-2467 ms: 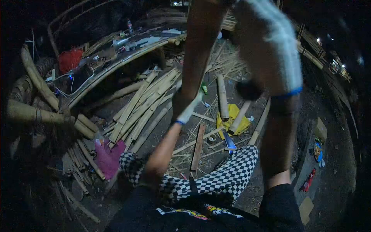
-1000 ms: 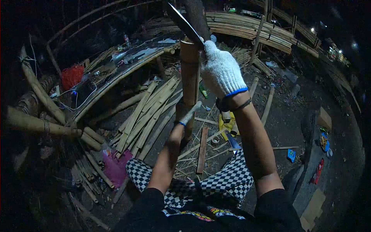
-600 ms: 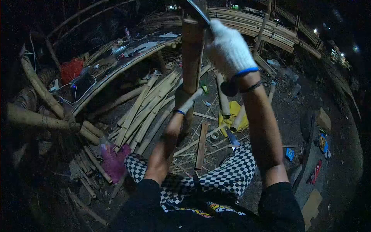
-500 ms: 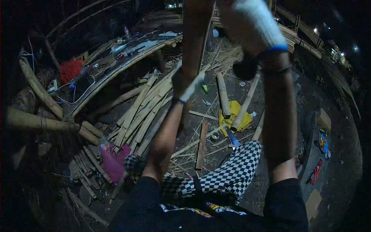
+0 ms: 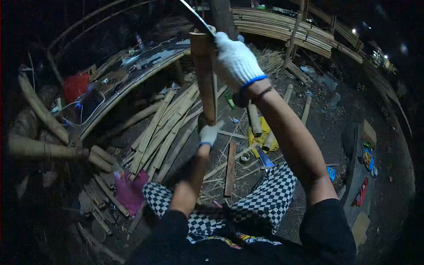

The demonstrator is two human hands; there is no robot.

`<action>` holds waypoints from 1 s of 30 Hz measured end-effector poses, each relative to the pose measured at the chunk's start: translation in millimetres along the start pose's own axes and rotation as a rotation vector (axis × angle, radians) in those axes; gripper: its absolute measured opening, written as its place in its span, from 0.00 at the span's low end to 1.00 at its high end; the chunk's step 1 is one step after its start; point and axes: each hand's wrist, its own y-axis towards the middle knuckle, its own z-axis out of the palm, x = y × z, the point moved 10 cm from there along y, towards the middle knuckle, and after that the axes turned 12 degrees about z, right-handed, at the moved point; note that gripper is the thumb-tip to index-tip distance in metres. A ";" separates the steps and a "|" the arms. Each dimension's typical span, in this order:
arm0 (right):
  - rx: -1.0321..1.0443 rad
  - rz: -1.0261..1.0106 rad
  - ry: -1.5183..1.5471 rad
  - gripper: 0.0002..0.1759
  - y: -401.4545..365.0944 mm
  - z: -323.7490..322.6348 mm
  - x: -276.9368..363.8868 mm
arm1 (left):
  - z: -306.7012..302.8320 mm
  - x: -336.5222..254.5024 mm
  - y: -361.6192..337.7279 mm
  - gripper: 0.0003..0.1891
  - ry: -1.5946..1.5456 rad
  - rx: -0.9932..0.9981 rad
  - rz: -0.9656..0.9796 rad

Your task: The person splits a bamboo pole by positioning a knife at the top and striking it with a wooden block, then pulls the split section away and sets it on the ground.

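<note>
A split length of bamboo (image 5: 204,79) stands upright in front of me, its brown face toward me. My left hand (image 5: 209,134), in a white work glove with a blue cuff, is closed around its lower end. My right hand (image 5: 238,59), gloved the same way, is closed on the handle of a machete (image 5: 194,13); the handle is hidden by the glove. The pale edge of the blade runs up and left out of view, with its near part right at the bamboo's top end. A flat bamboo slat (image 5: 230,170) lies on the ground between my legs.
Split bamboo strips (image 5: 168,128) are heaped at left, beside a long low bamboo-edged platform (image 5: 132,95). A handsaw (image 5: 265,159) and tape roll (image 5: 245,157) lie near a yellow bag (image 5: 270,143). Stacked bamboo (image 5: 282,31) stands behind; a red bag (image 5: 76,87) sits at left.
My right hand has come down and left from its raised position, bringing the machete to the bamboo's top. My left hand and the bamboo have moved lower.
</note>
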 end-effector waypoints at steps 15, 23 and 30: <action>-0.044 -0.111 0.080 0.12 11.4 -110.5 53.7 | -77.7 -365.1 80.8 0.23 0.318 -0.078 0.950; 0.045 -0.069 0.066 0.13 0.3 27.3 37.2 | -21.3 84.8 -67.1 0.29 -0.349 0.357 -0.392; 0.018 0.172 0.155 0.20 6.8 34.9 35.5 | -128.1 -246.2 -16.0 0.31 -0.023 0.245 0.503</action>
